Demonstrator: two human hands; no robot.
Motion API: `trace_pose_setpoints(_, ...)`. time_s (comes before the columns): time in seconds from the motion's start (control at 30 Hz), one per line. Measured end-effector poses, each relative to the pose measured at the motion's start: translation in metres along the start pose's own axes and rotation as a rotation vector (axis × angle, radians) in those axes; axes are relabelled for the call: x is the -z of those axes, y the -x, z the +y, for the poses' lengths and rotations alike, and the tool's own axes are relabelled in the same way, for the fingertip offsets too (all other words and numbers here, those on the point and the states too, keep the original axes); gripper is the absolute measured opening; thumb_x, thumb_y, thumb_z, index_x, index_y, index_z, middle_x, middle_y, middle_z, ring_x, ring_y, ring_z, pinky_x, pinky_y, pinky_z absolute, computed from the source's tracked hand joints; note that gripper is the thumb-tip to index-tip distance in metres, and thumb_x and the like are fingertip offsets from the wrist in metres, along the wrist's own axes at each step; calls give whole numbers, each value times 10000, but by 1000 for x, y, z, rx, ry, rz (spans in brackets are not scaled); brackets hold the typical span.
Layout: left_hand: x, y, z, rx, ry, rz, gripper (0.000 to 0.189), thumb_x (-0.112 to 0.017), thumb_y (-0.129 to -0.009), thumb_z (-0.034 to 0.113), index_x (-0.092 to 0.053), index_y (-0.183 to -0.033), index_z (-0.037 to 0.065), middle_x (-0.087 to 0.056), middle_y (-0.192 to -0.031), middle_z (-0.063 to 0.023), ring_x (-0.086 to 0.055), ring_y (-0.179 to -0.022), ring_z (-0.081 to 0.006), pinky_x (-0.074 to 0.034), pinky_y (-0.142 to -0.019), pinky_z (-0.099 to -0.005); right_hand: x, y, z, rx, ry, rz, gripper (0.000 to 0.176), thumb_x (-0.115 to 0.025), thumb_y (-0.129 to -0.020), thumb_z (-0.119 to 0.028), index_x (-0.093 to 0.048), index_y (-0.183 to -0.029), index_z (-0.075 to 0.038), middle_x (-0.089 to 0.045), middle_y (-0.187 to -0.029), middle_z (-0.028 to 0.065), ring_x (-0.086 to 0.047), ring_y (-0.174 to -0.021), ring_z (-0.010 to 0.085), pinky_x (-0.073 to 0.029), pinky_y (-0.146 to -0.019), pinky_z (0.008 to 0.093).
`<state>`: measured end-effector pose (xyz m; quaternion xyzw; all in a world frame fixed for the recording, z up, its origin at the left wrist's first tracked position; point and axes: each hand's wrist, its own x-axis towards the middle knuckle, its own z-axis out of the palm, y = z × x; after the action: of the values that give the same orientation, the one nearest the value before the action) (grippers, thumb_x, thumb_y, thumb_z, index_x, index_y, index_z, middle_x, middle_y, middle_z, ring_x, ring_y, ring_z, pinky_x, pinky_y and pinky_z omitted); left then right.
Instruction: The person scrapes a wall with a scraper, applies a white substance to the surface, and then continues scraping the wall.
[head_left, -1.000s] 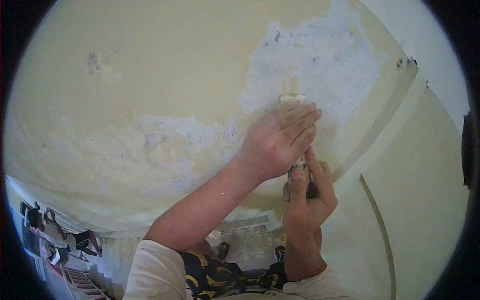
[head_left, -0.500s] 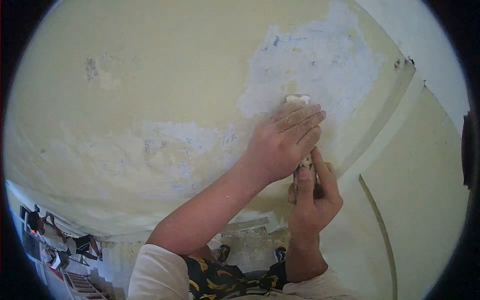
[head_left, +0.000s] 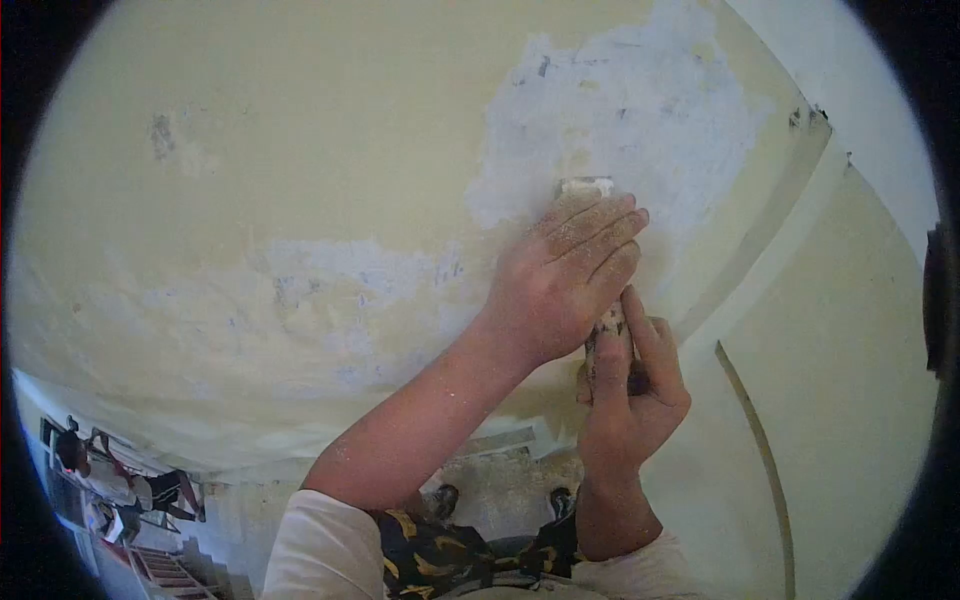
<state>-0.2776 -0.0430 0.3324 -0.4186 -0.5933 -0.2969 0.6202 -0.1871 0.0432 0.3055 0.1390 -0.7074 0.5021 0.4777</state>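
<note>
1 yellow wall [head_left: 300,130], 2 big scraped patches: upper patch [head_left: 640,110], lower-left patch [head_left: 330,270]. 2 hands, 1 scraper [head_left: 587,187]. Left hand [head_left: 565,280] flat, fingers straight and together, pressing the blade onto the wall at the upper patch's lower edge; blade tip shows above the fingertips. Right hand [head_left: 630,395] just below, clamped round the scraper handle

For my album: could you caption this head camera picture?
The left hand presses a scraper flat on a patchy yellow wall while the right hand grips its handle.
</note>
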Motion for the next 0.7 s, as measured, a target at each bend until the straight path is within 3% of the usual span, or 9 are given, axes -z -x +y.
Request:
trace_pose_setpoints(0.1,-1,-13,-8,-41,3,12,119,-601,-698,116,-610,-807,69,-669,-999,-70,-623,-1005,-230,-487,-876,-386,-2,-3,-7,-23,43,9,326,-600,-798,-5,-587,-1112,80,-577,-829,121,-534,-713,134,-411,-604,229)
trace_pose_setpoints(0.17,1,-11,-5,-24,3,-9,130,-602,-696,120,-610,-813,66,-669,-998,-72,-623,-1004,-234,-486,-878,-387,-3,-6,-12,-173,-104,29,324,-599,-800,-3,-585,-1111,85,-574,-818,116,-523,-698,122,-402,-589,226)
trace_pose_setpoints(0.57,10,-9,-4,-17,-30,-12,143,-613,-675,104,-619,-811,60,-671,-988,-78,-623,-1003,-246,-484,-879,-405,-2,4,-5,-57,-57,-57,344,-608,-793,-25,-584,-1120,79,-555,-790,114,-514,-656,140,-395,-556,243)
trace_pose_setpoints(0.7,7,-20,-5,19,-17,7,116,-615,-676,100,-626,-788,70,-674,-979,-69,-629,-989,-249,-486,-875,-408,-6,-8,-12,-90,-136,22,362,-615,-795,-44,-578,-1134,74,-552,-783,112,-510,-649,141,-394,-554,246)
